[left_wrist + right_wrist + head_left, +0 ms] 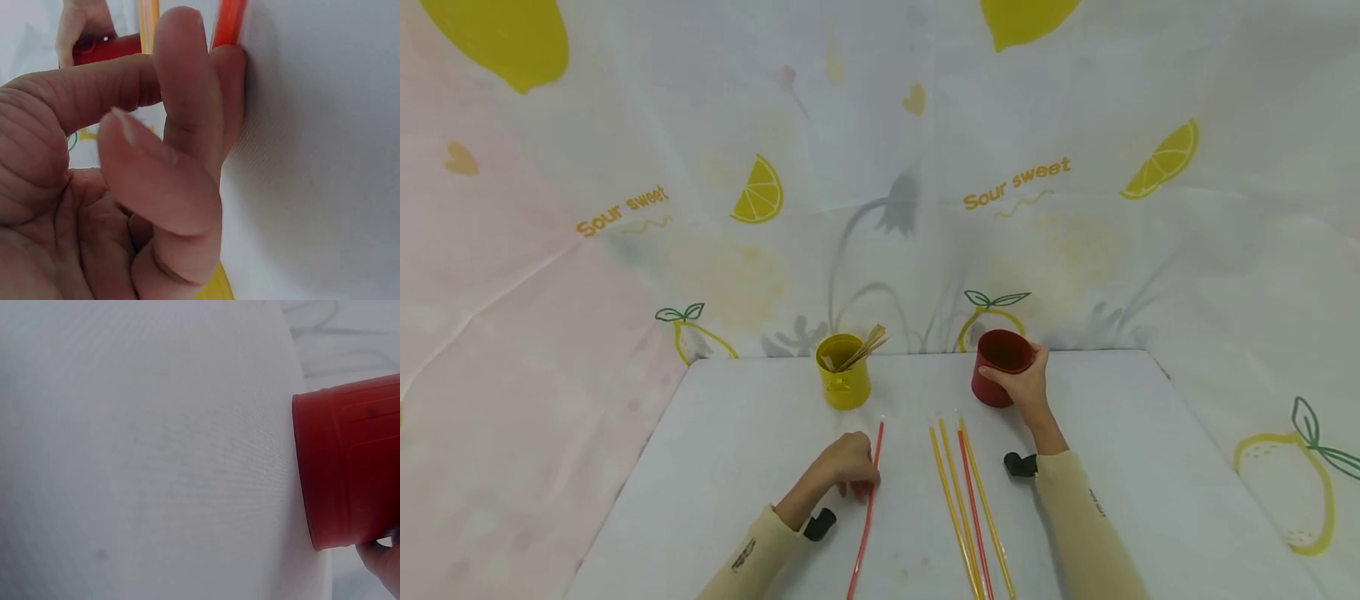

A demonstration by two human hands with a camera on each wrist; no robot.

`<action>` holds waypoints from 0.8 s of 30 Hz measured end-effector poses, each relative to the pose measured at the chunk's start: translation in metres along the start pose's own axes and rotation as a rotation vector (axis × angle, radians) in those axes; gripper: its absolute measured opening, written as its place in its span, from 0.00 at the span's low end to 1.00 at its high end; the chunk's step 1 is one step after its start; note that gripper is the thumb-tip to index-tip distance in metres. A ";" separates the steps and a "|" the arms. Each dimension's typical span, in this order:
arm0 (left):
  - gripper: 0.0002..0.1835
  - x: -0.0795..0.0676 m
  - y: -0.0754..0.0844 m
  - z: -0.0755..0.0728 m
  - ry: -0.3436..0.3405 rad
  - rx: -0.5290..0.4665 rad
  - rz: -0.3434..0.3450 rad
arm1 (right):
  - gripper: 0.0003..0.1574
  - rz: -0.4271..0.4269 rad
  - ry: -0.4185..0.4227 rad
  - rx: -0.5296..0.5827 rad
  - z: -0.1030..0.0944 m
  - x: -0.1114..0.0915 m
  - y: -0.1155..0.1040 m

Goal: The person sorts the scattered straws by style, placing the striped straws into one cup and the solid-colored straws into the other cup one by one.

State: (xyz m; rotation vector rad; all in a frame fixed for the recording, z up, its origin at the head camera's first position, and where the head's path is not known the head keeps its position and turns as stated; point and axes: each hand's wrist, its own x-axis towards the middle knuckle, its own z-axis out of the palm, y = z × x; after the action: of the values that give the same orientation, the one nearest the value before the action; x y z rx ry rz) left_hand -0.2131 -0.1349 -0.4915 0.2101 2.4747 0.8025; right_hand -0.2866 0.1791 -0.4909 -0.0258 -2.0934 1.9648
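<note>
Near the middle of the table in the head view, my left hand (848,462) pinches a long red straw (863,533) that lies roughly lengthwise. In the left wrist view the fingers of this hand are curled, and the red straw (229,22) shows beyond the fingertips. At the back right my right hand (1028,379) grips a small red pail (988,385), thumb at its front and fingers round its right side. The pail stands upright with its mouth upward. From the right wrist view, the lower wall of the red pail (337,469) is seen close against the tabletop.
A yellow pail (846,390) at the back left holds several thin wooden pieces (867,346). Several yellow straws (951,487) and one more red straw (976,517) lie between the arms on the white table (737,433). A lemon-print cloth (865,125) hangs behind.
</note>
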 end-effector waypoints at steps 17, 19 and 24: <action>0.10 0.002 0.045 -0.022 0.170 -0.074 0.198 | 0.56 -0.036 0.020 0.013 -0.003 0.016 0.037; 0.09 0.001 0.057 -0.030 0.205 -0.080 0.232 | 0.56 -0.032 0.018 0.017 -0.003 0.017 0.036; 0.09 0.005 0.081 -0.044 0.274 -0.078 0.328 | 0.56 -0.001 0.006 0.021 -0.003 0.013 0.026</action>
State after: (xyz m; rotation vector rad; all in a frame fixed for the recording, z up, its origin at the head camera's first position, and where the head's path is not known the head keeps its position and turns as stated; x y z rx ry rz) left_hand -0.2420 -0.0900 -0.4166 0.5192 2.6961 1.1271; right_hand -0.3032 0.1863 -0.5141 -0.0263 -2.0683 1.9836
